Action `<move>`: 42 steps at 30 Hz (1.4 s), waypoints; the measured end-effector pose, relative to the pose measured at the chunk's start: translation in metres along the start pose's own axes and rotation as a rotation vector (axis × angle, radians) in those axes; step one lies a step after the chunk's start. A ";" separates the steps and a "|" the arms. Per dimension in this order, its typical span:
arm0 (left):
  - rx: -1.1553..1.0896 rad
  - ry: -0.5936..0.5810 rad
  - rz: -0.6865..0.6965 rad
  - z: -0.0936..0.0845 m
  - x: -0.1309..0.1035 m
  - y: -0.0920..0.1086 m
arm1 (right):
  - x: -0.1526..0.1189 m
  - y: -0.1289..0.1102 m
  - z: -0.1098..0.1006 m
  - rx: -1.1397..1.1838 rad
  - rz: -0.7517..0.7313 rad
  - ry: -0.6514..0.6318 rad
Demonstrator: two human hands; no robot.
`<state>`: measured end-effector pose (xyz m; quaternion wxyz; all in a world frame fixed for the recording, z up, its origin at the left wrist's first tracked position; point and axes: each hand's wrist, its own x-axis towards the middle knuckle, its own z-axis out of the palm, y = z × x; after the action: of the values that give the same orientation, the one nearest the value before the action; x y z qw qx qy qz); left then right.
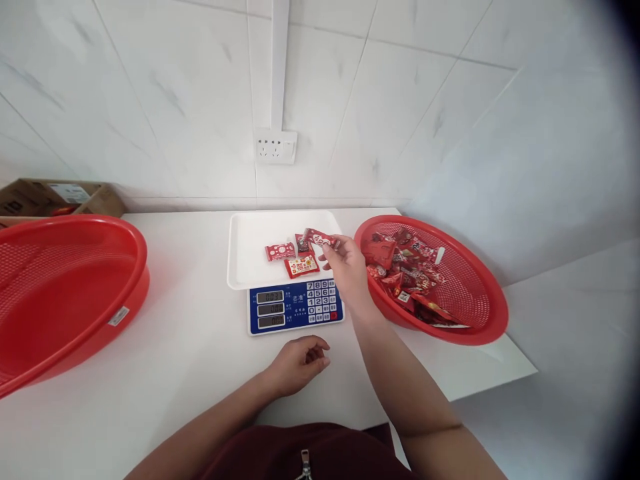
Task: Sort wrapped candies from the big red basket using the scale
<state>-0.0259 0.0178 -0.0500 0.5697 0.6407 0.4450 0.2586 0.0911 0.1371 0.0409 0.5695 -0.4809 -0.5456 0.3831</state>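
Observation:
My right hand (347, 263) pinches a small red snack packet (320, 238) above the white weighing tray (247, 247) of a digital scale. Beneath and beside it on the tray lie a red packet with white print (280, 251), a red and cream packet (302, 266) and a partly covered dark red packet (301, 243). The blue scale panel (295, 308) has number keys and three small displays. In front of the scale, my left hand (303, 363) rests on the white table, fingers loosely curled and apart from the thumb, with nothing in it.
On the right stands a tilted red perforated basket (480, 293) with many red snack packets (410, 267). A second large red basket (115, 267) is on the left, with a cardboard box (107, 200) behind it. A wall socket (276, 147) is above the scale.

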 end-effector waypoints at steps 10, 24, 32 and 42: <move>0.042 -0.004 -0.001 -0.003 0.001 0.000 | -0.010 -0.009 -0.026 -0.564 -0.246 -0.119; 0.075 0.009 0.011 -0.003 0.006 -0.006 | 0.024 0.002 -0.216 -1.087 0.316 -0.319; 0.095 0.002 0.002 -0.005 0.005 0.001 | 0.040 0.017 -0.218 -0.957 0.340 -0.320; 0.097 0.015 -0.016 -0.005 0.006 -0.001 | 0.051 0.016 -0.268 -0.964 0.425 -0.251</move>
<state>-0.0273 0.0253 -0.0507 0.5365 0.6620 0.4665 0.2371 0.3631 0.1552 0.0540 0.1246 -0.7379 -0.6142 0.2506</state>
